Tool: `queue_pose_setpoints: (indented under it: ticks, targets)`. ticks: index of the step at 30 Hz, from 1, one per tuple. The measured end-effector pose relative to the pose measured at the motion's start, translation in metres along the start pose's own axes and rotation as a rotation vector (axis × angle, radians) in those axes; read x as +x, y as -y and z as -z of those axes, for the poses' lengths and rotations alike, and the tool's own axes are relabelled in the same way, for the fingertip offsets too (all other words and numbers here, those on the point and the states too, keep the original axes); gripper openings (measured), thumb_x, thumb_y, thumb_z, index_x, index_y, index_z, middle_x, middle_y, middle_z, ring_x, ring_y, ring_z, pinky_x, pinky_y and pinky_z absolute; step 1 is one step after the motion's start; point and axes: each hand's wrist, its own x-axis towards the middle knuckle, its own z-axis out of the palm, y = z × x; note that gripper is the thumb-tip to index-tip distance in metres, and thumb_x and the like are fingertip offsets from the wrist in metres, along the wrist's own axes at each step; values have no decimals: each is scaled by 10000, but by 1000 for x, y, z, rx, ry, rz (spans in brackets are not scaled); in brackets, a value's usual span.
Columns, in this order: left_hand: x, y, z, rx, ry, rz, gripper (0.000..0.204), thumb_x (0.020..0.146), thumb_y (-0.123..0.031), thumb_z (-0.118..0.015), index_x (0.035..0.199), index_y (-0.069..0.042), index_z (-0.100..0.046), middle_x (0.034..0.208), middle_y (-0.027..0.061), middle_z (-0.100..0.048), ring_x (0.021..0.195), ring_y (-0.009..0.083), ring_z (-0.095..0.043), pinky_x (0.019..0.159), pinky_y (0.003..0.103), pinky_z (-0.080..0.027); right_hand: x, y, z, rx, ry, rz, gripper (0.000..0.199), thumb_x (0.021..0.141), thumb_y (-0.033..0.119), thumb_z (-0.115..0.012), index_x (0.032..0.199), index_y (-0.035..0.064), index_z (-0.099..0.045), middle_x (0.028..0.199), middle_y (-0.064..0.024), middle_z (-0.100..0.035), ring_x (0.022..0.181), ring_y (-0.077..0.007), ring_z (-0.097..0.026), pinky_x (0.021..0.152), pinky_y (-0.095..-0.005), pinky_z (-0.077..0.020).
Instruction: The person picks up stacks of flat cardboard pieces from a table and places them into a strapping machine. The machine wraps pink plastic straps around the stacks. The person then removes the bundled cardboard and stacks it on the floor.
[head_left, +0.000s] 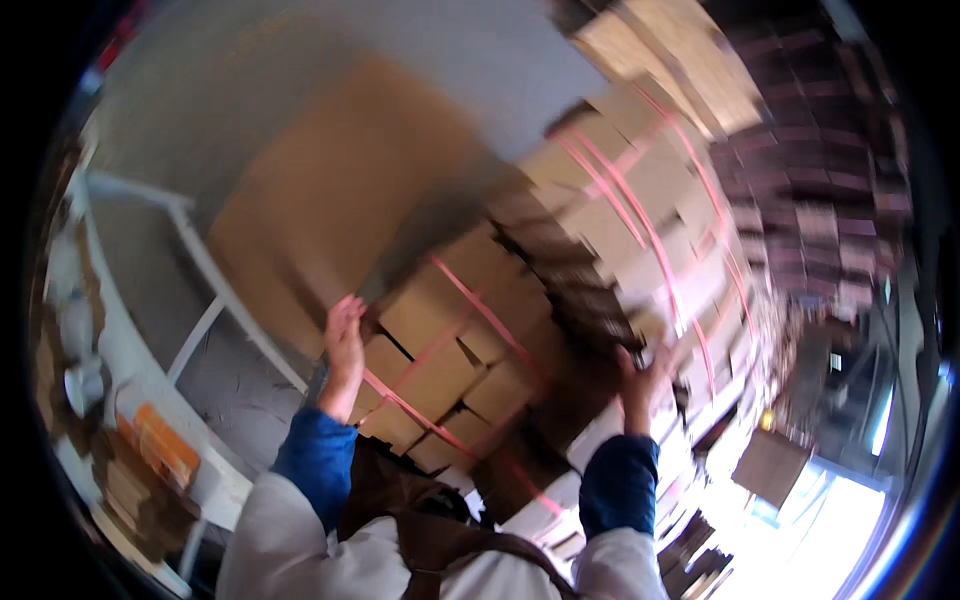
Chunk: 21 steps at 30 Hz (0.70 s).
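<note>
My left hand (345, 350) is raised at the left edge of a strapped bundle of folded brown cardboard (435, 390). Its fingers stretch upward, with nothing visible in them. Beyond it is a large flat brown cardboard sheet (350, 190), badly blurred. On the other side my right hand (645, 385) reaches toward a taller stack of strapped cardboard (640, 220), thumb and fingers apart. Blur hides whether that hand touches the dark edge at its fingertips. Pink straps (480, 310) run across the bundles.
A white metal frame (235, 300) stands at the left, beside a pale surface with an orange packet (160, 445). More stacked bundles (815, 170) fill the far right. A wooden board (670, 60) lies at the back, and a brown box (770, 468) is near the bright opening.
</note>
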Motion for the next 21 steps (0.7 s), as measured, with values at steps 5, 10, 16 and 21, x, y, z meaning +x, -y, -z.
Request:
queue_pose_setpoints:
  ticks: [5, 10, 16, 21]
  targets:
    - [-104, -20, 25, 179, 120, 15, 388, 1010, -248, -478, 1301, 7, -473, 1282, 131, -548, 1185, 208, -521, 1030, 347, -383, -130, 78, 14, 228, -45, 693, 665, 706, 198, -771, 1296, 67, -493, 1412, -198, -402, 1315, -402, -374, 1063, -540, -319]
    - [-177, -30, 28, 274, 504, 43, 372, 1013, -250, -460, 1317, -38, -484, 1291, 92, -539, 1208, 186, -501, 1020, 331, -365, -277, 62, 12, 523, 85, 773, 652, 740, 254, -762, 1302, 67, -489, 1400, -180, -422, 1283, -371, -419, 1055, -542, -330]
    - [-190, -18, 13, 192, 813, 255, 562, 968, -469, -481, 1428, -168, -367, 1401, 56, -449, 1298, 185, -426, 1089, 463, -232, -384, -18, 19, 675, 1, 648, 499, 842, 255, -670, 1268, 66, -493, 1349, -170, -473, 1204, -333, -485, 1021, -466, -373]
    - [-156, -39, -55, 293, 785, 427, 912, 866, -721, -414, 1528, -145, -167, 1584, 135, -143, 1455, 270, -161, 1146, 496, -83, -446, -100, 14, 712, -151, 234, 428, 884, 265, -640, 1250, 78, -522, 1249, -151, -550, 1114, -316, -555, 934, -398, -452]
